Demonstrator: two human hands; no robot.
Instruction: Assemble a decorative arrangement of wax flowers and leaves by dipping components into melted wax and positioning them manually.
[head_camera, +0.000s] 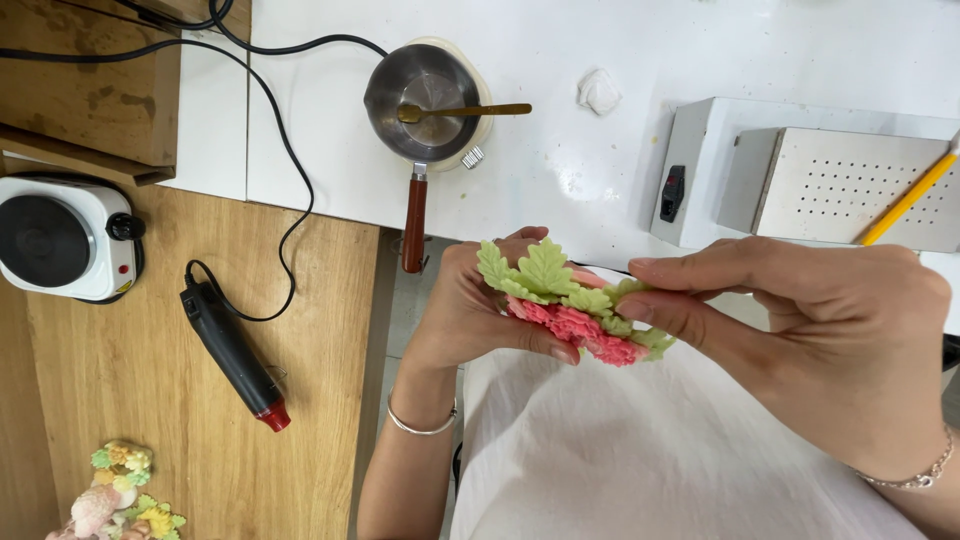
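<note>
While the left hand (480, 320) cups a pink wax flower cluster with green leaves (575, 305), the right hand (830, 330) pinches its leafy edge above the white table (620, 150).

Spoon (462, 112) in saucepan (425, 90) on table (700, 40); hotplate (62, 237) far left; heat gun (235, 357) between.

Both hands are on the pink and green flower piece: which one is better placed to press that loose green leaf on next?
Probably the right hand: its fingertips already pinch the green leaf, while the left hand cradles the flower piece from behind.
</note>
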